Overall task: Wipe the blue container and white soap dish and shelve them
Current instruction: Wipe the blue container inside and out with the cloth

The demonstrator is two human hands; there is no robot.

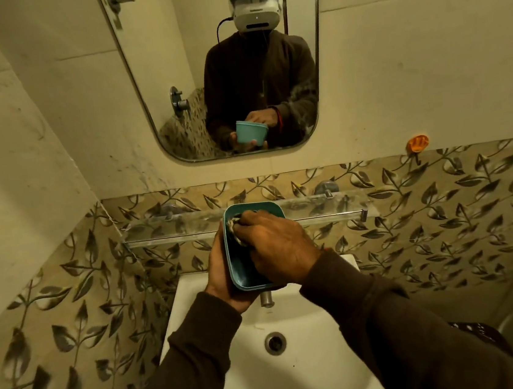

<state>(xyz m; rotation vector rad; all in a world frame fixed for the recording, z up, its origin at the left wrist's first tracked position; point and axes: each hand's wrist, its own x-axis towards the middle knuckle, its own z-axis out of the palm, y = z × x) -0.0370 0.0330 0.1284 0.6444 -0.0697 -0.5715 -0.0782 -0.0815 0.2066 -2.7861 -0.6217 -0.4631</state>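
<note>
Head view: I am watching a person stand at a white basin (296, 333) and clean the blue container (241, 269) above it.
Left hand: the left hand (223, 278) cradles the container from below and the side, fingers curled round its wall, mouth tipped toward the camera.
Right hand: the right hand (274, 246) is inside the container, fingers bunched over a pale cloth (234, 228) pressed to the inner wall near the far rim.
Where it is: held in the air over the tap (266, 298), just in front of the glass shelf (330, 210) on the leaf-patterned tiles.
Mirror: the mirror (171, 76) repeats the container gripped between both hands.
Step in hand: by my reading, the first wipe, with the inside being done.
Soap dish: I cannot find it anywhere in shot.
Next move: I judge the outside needs a pass, then a level set-down on the narrow shelf, well back from its edge.
</note>
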